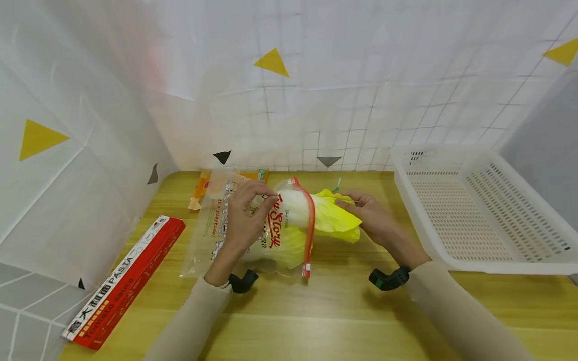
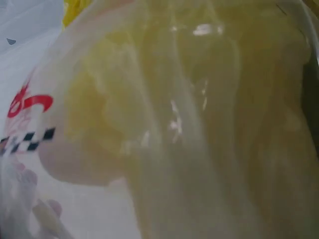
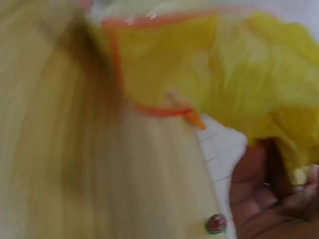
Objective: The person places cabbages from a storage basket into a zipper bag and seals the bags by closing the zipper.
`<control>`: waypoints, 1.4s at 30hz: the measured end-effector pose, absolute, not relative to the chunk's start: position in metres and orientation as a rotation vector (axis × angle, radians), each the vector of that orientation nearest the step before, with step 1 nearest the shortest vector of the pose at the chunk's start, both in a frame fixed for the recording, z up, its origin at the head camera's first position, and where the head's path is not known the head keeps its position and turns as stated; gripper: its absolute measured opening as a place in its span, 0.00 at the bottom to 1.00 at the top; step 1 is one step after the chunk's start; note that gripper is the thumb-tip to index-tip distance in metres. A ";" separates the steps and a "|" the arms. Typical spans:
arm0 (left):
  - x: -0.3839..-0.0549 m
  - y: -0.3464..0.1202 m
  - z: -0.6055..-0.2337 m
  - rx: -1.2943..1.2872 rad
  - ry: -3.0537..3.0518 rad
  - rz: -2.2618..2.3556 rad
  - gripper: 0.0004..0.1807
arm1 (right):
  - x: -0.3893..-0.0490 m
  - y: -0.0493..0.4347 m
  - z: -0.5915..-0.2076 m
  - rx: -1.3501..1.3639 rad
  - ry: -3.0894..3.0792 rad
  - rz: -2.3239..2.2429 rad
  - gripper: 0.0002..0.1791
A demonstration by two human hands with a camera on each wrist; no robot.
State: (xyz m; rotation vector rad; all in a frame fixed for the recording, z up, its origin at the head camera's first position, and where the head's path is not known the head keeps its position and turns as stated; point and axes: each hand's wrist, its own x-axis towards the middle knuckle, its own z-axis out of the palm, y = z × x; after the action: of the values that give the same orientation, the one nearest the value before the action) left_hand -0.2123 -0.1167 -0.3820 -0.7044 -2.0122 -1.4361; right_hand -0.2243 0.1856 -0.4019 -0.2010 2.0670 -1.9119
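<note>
A clear zip bag (image 1: 259, 255) with red lettering lies in the middle of the table, its red zip edge (image 1: 309, 225) facing right. Partly inside it is a yellow-green napa cabbage (image 1: 336, 213), the leafy end sticking out through the mouth. My left hand (image 1: 247, 213) lies over the bag and pinches its film between thumb and forefinger. At the leafy end, my right hand (image 1: 377, 218) grips the outer leaves, thumb on top; its fingers show beneath the leaves in the right wrist view. Bag film and pale cabbage (image 2: 199, 124) fill the left wrist view, hiding the left fingers.
A red pasta box (image 1: 126, 283) lies slantwise on the left. White perforated basket (image 1: 433, 245) stands on the right. An orange packet (image 1: 200, 188) is partly under the bag at the back. Behind the cabbage is a small green thing with a white stick (image 1: 337, 184).
</note>
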 end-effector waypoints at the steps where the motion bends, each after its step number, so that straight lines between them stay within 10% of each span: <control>1: -0.212 -0.117 -0.382 -0.721 -2.011 -1.439 0.01 | -0.225 0.184 -0.405 -0.198 2.039 -1.889 0.30; 25: -0.210 -0.114 -0.382 -0.781 -2.003 -1.434 0.03 | -0.220 0.162 -0.396 -0.535 2.482 -1.863 0.19; 42: -0.208 -0.110 -0.383 -0.787 -2.066 -1.444 0.01 | -0.230 0.165 -0.406 -0.140 1.721 -2.070 0.34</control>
State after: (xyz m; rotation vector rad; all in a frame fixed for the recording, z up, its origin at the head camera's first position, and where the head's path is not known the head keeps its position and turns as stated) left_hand -0.2076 -0.1102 -0.3828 -0.7872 -2.0657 -1.4445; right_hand -0.2305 0.1651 -0.4059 -0.1397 1.7211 -2.0703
